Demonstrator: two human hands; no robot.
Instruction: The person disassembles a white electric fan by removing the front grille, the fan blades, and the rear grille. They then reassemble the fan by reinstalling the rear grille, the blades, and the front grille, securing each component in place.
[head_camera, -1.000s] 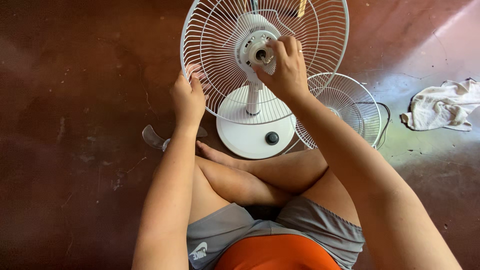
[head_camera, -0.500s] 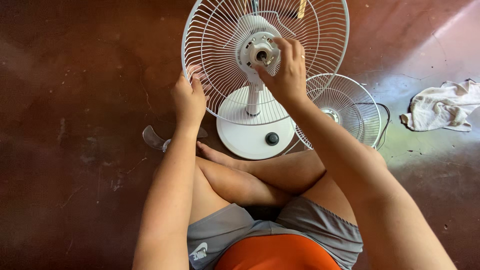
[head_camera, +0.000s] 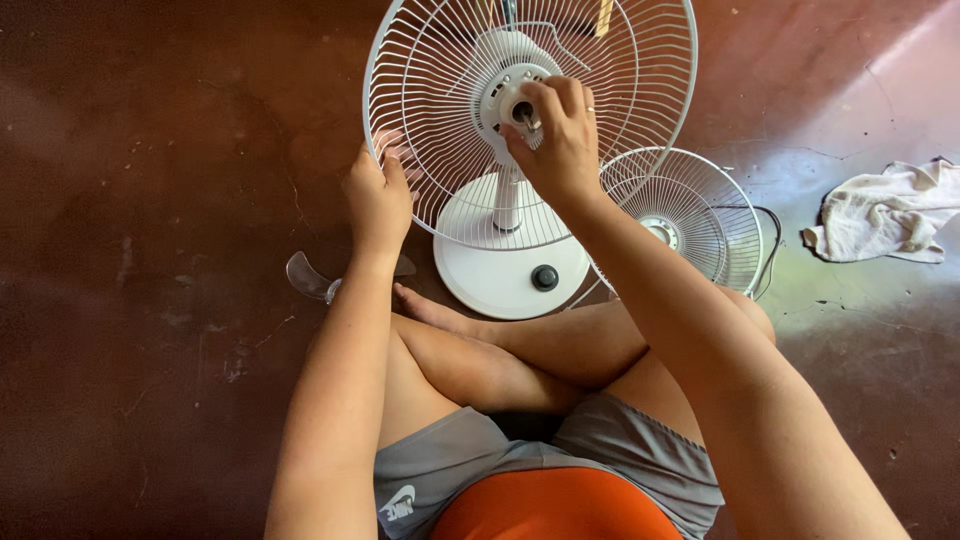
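Left hand (head_camera: 378, 195) grips the rim of the white wire rear fan guard (head_camera: 440, 120); right hand (head_camera: 556, 135) pinches the central motor hub (head_camera: 520, 108). Detached round wire grille (head_camera: 690, 215) lies beside the base.

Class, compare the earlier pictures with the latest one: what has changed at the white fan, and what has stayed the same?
Very little changed. The right hand stayed at the white round hub of the fan's wire rear guard, its fingers only slightly shifted. The left hand kept its grip on the guard's rim. The round white base, loose wire front guard, clear plastic blade and white cloth did not move.
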